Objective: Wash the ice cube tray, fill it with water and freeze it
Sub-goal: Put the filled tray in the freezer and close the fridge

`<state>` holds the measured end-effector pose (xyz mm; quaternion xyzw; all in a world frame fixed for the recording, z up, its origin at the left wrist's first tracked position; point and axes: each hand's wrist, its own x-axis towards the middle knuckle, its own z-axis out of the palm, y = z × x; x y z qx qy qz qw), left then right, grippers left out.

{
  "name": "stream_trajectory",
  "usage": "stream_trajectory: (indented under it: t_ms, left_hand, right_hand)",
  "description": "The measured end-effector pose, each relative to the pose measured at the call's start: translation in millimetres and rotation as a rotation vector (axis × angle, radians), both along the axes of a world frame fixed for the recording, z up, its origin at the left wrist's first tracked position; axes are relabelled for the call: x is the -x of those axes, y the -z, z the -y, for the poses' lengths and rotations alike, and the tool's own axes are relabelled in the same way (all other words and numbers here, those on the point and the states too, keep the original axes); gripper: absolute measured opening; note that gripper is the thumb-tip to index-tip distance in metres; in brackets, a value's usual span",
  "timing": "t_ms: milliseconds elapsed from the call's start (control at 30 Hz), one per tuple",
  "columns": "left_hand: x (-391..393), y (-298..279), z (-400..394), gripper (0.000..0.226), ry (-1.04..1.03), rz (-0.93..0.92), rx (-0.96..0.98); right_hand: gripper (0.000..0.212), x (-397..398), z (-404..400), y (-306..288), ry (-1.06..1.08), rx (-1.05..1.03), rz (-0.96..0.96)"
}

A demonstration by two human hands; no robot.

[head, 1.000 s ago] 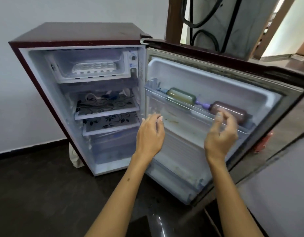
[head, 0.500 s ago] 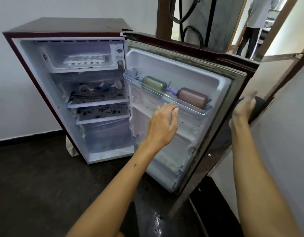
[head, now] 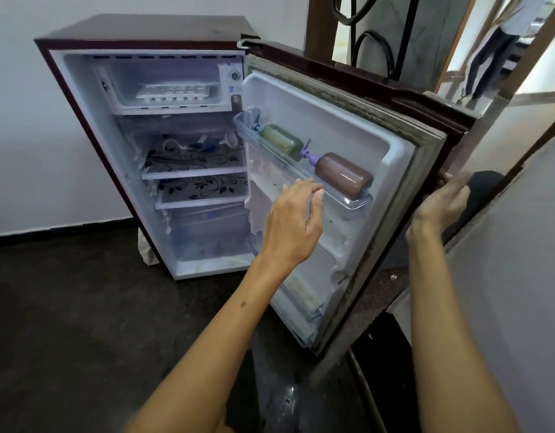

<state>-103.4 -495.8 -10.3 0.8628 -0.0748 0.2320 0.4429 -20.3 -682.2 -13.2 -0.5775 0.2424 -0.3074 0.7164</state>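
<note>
The white ice cube tray (head: 173, 92) lies flat inside the freezer compartment (head: 123, 98) at the top of the small maroon fridge (head: 138, 29). The fridge door (head: 357, 126) stands open to the right. My left hand (head: 293, 225) hovers in front of the door's inner side, just below the door shelf, fingers loosely curled and empty. My right hand (head: 441, 204) grips the door's outer edge, its fingers wrapped behind it.
Two pump bottles, one green (head: 281, 142) and one brown (head: 343, 175), lie in the door shelf (head: 354, 203). Patterned shelves (head: 192, 160) and a clear drawer (head: 207, 232) fill the fridge. The floor (head: 67, 323) is dark. A person (head: 491, 48) stands in the doorway behind. A pale wall (head: 520, 260) rises on the right.
My right hand left the door shelf and took hold of the door's outer edge. The door has swung closer to the fridge. My left hand drifted slightly right along the door.
</note>
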Motion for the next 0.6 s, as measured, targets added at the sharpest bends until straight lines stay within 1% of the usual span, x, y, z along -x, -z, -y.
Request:
stream_trajectory:
  t_ms: [33, 100, 233, 300, 367, 433, 600]
  left_hand:
    - [2, 2, -2, 0.031, -0.013, 0.001, -0.006]
    - [10, 6, -8, 0.033, -0.041, 0.011, -0.023]
    - [31, 14, -21, 0.038, -0.127, 0.068, -0.043]
    - [41, 14, -28, 0.043, -0.186, 0.125, -0.048]
    - [51, 10, -35, 0.045, -0.255, 0.203, -0.079]
    - [60, 5, -44, 0.045, -0.311, 0.275, -0.113]
    - [77, -8, -70, 0.049, -0.400, 0.342, -0.229]
  right_hand:
    - [0.032, 4, -7, 3, 0.072, 0.024, 0.013]
    - [0.036, 14, -20, 10, 0.132, 0.063, 0.053]
    - [0.044, 36, -46, 22, 0.094, 0.035, 0.118]
    - [0.043, 42, -58, 25, 0.101, 0.055, 0.131]
    - [0.035, 49, -73, 27, 0.135, 0.124, 0.156]
    - [0.028, 51, -90, 28, 0.093, 0.190, 0.193]
    - [0.034, 60, -143, 24, -0.143, 0.259, 0.234]
